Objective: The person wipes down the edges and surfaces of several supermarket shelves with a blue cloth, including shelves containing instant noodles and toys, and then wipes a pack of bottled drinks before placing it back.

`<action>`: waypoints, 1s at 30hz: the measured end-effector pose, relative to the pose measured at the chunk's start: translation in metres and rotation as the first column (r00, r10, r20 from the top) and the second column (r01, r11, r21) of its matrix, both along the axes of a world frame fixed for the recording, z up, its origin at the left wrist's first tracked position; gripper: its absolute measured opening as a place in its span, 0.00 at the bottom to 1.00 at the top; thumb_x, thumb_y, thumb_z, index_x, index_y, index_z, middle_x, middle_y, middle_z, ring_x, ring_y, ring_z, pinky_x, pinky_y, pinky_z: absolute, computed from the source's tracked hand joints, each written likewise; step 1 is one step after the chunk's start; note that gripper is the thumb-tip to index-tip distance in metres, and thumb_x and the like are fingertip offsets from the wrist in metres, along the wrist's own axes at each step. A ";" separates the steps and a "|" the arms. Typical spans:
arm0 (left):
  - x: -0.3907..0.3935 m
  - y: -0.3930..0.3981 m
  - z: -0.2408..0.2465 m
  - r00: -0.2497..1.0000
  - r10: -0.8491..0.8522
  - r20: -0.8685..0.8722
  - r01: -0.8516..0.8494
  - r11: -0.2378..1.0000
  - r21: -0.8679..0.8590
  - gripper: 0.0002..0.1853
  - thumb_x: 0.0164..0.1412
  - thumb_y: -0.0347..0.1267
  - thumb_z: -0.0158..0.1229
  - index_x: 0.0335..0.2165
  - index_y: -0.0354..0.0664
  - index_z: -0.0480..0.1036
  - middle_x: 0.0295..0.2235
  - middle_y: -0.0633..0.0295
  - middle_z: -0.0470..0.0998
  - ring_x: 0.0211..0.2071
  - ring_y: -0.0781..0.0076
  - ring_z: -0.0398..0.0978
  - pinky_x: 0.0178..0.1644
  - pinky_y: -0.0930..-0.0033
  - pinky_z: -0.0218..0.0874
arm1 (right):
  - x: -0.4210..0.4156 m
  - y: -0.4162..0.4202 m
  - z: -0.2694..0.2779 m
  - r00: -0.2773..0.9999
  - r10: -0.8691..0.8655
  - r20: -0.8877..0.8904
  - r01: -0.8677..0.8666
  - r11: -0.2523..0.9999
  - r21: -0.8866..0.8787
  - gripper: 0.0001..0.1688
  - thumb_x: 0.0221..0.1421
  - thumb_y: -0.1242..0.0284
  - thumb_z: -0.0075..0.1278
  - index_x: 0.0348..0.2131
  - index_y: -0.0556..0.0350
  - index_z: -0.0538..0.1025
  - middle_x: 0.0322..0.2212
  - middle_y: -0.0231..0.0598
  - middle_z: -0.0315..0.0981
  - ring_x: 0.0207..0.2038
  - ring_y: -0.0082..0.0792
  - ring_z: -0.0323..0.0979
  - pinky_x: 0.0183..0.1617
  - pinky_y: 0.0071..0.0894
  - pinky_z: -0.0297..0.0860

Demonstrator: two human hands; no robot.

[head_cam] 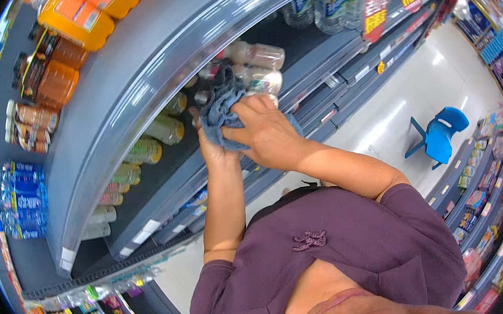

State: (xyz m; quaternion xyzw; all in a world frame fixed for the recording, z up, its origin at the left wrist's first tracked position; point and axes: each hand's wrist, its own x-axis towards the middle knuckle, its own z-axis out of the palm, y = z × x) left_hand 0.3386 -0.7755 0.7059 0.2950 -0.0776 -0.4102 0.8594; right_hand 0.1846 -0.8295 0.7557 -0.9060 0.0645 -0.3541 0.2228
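A crumpled blue-grey cloth (pixel 223 113) is bunched between my two hands at the front of a dark shelf with bottles. My right hand (pixel 265 132) grips it from above, fingers bent into the folds. My left hand (pixel 213 140) holds it from the left, its fingers partly hidden by the cloth. Whether a bottle is inside the cloth cannot be told. Just beyond and to the right lie blurred bottles with pale contents (pixel 263 58). Green-labelled bottles (pixel 144 150) line the shelf to the left.
A curved clear shelf edge (pixel 130 73) arches over my hands, with orange drink bottles (pixel 75 19) above it. Large clear bottles (pixel 332 6) stand at the upper right. A blue plastic stool (pixel 440 135) is on the tiled floor at right, near stocked shelves (pixel 484 195).
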 end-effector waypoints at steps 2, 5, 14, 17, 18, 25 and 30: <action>-0.003 0.003 -0.010 0.996 0.088 0.012 -0.088 0.995 0.042 0.21 0.69 0.41 0.43 0.49 0.38 0.71 0.48 0.54 0.76 0.48 0.57 0.74 0.54 0.57 0.67 | 0.001 0.001 -0.004 0.997 -0.025 0.073 0.028 0.999 -0.046 0.24 0.35 0.72 0.63 0.39 0.46 0.79 0.48 0.45 0.65 0.55 0.51 0.59 0.60 0.52 0.53; -0.017 0.004 -0.008 0.972 0.142 0.188 -0.155 0.986 0.061 0.18 0.69 0.42 0.48 0.47 0.40 0.70 0.43 0.57 0.77 0.44 0.67 0.77 0.49 0.65 0.70 | 0.002 -0.001 -0.014 0.990 -0.067 0.125 0.077 0.994 -0.076 0.24 0.34 0.71 0.64 0.38 0.45 0.79 0.53 0.47 0.61 0.59 0.52 0.55 0.63 0.54 0.48; -0.029 -0.001 0.014 0.870 0.272 0.410 -0.394 0.884 0.250 0.17 0.64 0.43 0.59 0.36 0.38 0.75 0.28 0.66 0.76 0.28 0.81 0.69 0.34 0.75 0.62 | 0.007 -0.035 -0.019 0.949 -0.196 0.245 0.201 0.980 0.008 0.28 0.34 0.76 0.65 0.40 0.51 0.75 0.56 0.59 0.55 0.60 0.63 0.52 0.63 0.53 0.53; -0.023 -0.004 0.004 0.774 0.291 0.563 -0.471 0.858 0.204 0.18 0.64 0.43 0.59 0.33 0.36 0.76 0.26 0.67 0.76 0.27 0.82 0.68 0.33 0.74 0.61 | 0.009 -0.067 -0.025 0.871 -0.385 0.304 0.388 0.920 0.054 0.26 0.37 0.78 0.62 0.40 0.57 0.72 0.57 0.66 0.51 0.59 0.68 0.52 0.63 0.56 0.51; -0.023 -0.006 0.004 0.766 0.316 0.560 -0.493 0.848 0.195 0.19 0.64 0.43 0.59 0.30 0.36 0.77 0.26 0.67 0.76 0.28 0.83 0.68 0.33 0.74 0.60 | 0.008 -0.077 -0.028 0.851 -0.416 0.322 0.421 0.905 0.056 0.25 0.39 0.80 0.60 0.41 0.59 0.70 0.55 0.67 0.54 0.57 0.69 0.55 0.62 0.56 0.53; -0.008 -0.008 -0.014 0.729 0.320 0.605 -0.557 0.791 0.253 0.22 0.65 0.46 0.56 0.28 0.36 0.76 0.25 0.66 0.76 0.28 0.80 0.67 0.33 0.72 0.60 | -0.003 -0.056 -0.043 0.965 -0.191 0.179 0.175 0.979 0.101 0.25 0.38 0.78 0.60 0.41 0.57 0.72 0.51 0.66 0.62 0.56 0.67 0.59 0.61 0.55 0.58; 0.001 -0.007 -0.016 0.694 0.297 0.656 -0.580 0.770 0.265 0.22 0.66 0.45 0.55 0.25 0.37 0.73 0.23 0.66 0.74 0.26 0.80 0.66 0.33 0.72 0.60 | 0.013 -0.013 -0.029 0.992 -0.005 0.128 0.020 0.992 -0.121 0.28 0.32 0.75 0.63 0.39 0.54 0.74 0.52 0.55 0.66 0.57 0.58 0.62 0.62 0.52 0.59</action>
